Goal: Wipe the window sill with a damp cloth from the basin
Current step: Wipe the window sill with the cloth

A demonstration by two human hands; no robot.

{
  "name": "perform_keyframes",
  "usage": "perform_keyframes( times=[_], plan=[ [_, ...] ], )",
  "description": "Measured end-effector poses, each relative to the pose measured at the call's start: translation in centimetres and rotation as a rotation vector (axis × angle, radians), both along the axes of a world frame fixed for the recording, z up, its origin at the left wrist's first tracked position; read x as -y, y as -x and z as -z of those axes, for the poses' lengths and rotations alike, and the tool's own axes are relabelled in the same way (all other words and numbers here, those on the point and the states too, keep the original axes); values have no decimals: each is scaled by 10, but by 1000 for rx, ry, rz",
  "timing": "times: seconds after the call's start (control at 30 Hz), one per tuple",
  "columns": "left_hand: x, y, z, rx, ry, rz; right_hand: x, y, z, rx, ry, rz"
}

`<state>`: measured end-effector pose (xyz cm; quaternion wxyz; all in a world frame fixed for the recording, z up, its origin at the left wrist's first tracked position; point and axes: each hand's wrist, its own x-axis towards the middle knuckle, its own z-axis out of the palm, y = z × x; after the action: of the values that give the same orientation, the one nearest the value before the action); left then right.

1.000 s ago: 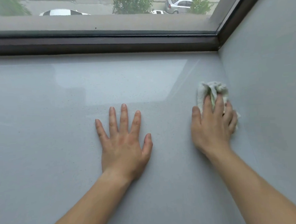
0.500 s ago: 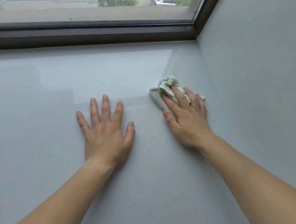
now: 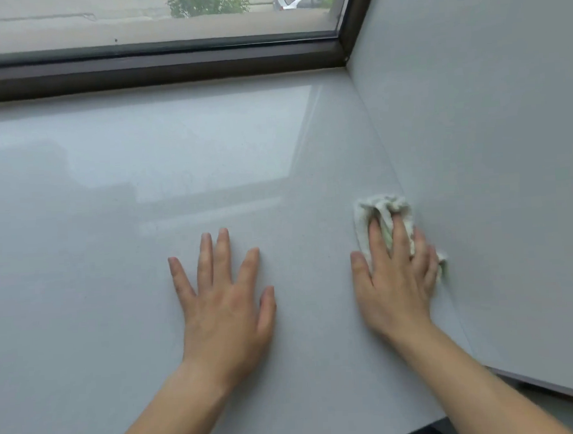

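Nearest to the viewer, the left hand is lying flat on the window sill, fingers spread and holding nothing, and it seems to be serving as a support. To the right of it, well apart, the right hand is pressing a crumpled white cloth against the sill. Its fingers are lying extended over the cloth, pinning it rather than closing around it. The cloth is sitting right of the left hand, touching the seam where the sill is meeting the side wall.

To do this wiping well, I think the hand should be keeping even pressure and pushing the cloth tight into that seam, because dust is probably collecting there, and then working in overlapping strokes toward the dark window frame beyond the left hand.

I am counting two hands, one cloth and one sill. The basin is not showing.
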<state>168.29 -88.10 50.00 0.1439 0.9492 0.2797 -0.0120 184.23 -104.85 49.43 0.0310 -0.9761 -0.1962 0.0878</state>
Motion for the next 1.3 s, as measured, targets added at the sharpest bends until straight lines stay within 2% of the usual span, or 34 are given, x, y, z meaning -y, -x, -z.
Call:
perform_keyframes(
  times=[0.17,0.27,0.37,0.43,0.57,0.7,0.8,1.0,1.13,1.3],
  plan=[
    [42,36,3,-39,-36,-27,-59,-69,6,-3,-56,-118],
    [58,46,5,-71,-27,-50,-14,-7,4,49,-111,-232],
    [73,56,5,-78,-20,-60,53,54,-1,-35,-75,-347],
    [81,65,4,-74,-14,-66,63,37,-1,-89,-78,-301],
    [82,91,3,-99,-20,-111,53,21,3,-35,-132,-153],
    [72,118,0,-139,-1,-214,121,79,-1,5,-65,-259],
    [66,133,1,-95,23,-187,154,81,1,-17,-110,-283],
    [57,162,-3,105,71,-146,140,112,4,29,-287,-164],
    [47,197,-3,141,39,-210,113,162,4,20,-327,-262],
    [28,262,-8,171,39,-343,32,238,7,51,-406,-430]
  ],
)
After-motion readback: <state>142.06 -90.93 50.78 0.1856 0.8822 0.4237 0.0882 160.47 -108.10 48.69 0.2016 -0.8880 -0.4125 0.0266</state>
